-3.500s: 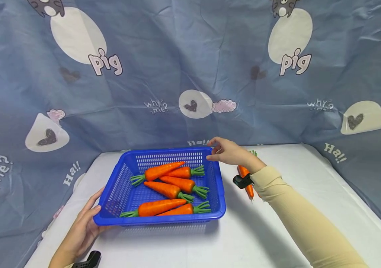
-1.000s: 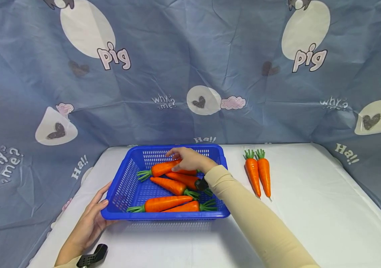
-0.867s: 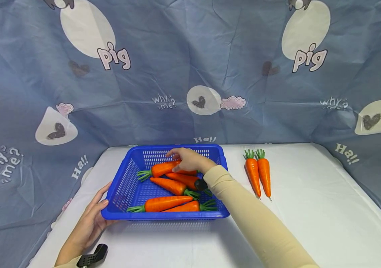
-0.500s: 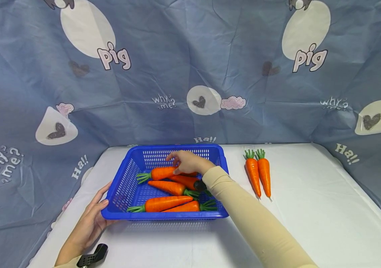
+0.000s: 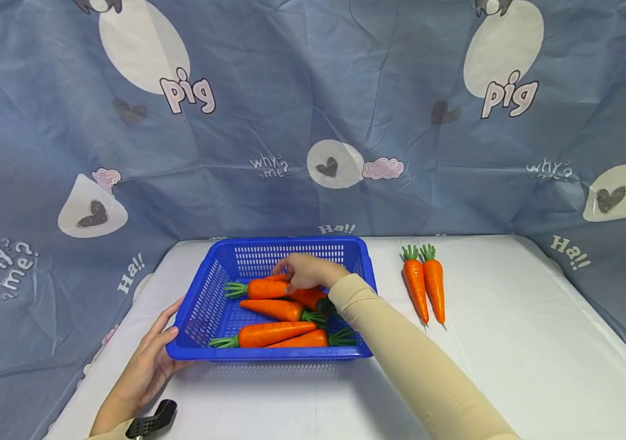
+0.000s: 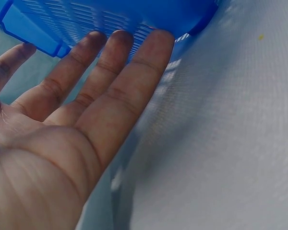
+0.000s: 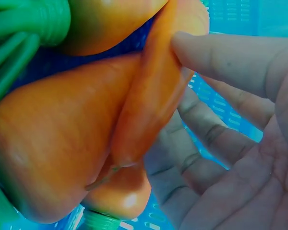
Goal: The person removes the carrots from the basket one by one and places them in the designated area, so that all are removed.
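Note:
A blue plastic basket (image 5: pixel 271 353) with perforated walls stands on the white table. Inside lie several orange carrots with green tops, among them a front carrot (image 5: pixel 277 334) and a middle carrot (image 5: pixel 271 308). My right hand (image 5: pixel 309 272) reaches into the back half of the basket and pinches a carrot (image 7: pixel 153 91) between thumb and fingers. Part of that carrot is hidden by the hand in the head view. At the basket's front left corner is my left hand (image 5: pixel 145 363), its fingers nearly straight and touching the wall, the thumb near the rim.
Two carrots lie side by side on the table right of the basket, a left one (image 5: pixel 414 286) and a right one (image 5: pixel 434 284). A blue printed cloth (image 5: pixel 313 122) hangs behind and at the sides of the white table (image 5: pixel 500 342).
My right hand has gone from the basket's back right corner into it, then slightly nearer. The back carrot swung to lie flatter and closer to the middle one. My left hand stays at the corner.

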Motion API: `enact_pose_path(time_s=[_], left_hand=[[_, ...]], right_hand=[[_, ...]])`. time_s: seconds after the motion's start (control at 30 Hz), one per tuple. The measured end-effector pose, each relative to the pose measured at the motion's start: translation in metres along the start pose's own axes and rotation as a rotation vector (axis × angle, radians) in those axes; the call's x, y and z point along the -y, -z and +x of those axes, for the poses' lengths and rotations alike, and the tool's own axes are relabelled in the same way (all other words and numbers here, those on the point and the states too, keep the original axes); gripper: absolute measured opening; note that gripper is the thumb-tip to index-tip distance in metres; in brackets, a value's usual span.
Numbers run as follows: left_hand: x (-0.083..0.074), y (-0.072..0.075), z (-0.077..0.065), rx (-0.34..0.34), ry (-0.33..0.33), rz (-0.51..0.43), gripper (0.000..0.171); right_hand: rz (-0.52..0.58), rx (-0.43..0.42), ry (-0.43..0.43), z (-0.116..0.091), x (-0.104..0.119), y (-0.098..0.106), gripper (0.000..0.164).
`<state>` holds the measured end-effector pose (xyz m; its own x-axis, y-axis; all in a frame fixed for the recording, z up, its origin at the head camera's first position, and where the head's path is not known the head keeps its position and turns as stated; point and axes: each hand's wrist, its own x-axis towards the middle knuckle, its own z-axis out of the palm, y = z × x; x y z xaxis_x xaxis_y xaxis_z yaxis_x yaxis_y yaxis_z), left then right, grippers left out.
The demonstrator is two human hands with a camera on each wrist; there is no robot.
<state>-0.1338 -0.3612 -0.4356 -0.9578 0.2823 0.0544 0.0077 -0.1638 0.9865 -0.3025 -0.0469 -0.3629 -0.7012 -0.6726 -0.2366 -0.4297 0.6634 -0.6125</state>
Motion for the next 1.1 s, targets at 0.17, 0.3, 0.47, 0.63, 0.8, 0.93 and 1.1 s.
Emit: enact_pose_path(time_s=[0.17,0.3,0.47,0.63,0.8,0.93,1.1], left_hand=[[0.000,0.000,0.001,-0.004,0.004,0.005,0.055],[0.000,-0.001,0.001,-0.013,0.011,0.015,0.055],[0.000,-0.001,0.001,-0.007,0.003,0.003,0.055],[0.000,0.000,0.001,0.014,-0.009,-0.004,0.055],[0.000,0.001,0.001,0.034,-0.020,-0.008,0.055],[0.000,0.001,0.000,0.039,-0.024,-0.015,0.055],[0.000,0.001,0.000,0.040,-0.025,-0.015,0.055]], right_hand=[[0.004,0.026,-0.008,0.000,0.002,0.000,0.050],[-0.042,0.041,-0.027,0.001,0.004,-0.001,0.050],[-0.125,0.053,-0.044,0.003,0.011,-0.002,0.049],[-0.132,0.084,-0.083,0.003,0.016,-0.003,0.050],[-0.113,0.093,-0.126,0.004,0.018,-0.005,0.054],[-0.117,0.082,-0.135,0.006,0.019,-0.008,0.055],[-0.116,0.082,-0.140,0.008,0.019,-0.010,0.055]])
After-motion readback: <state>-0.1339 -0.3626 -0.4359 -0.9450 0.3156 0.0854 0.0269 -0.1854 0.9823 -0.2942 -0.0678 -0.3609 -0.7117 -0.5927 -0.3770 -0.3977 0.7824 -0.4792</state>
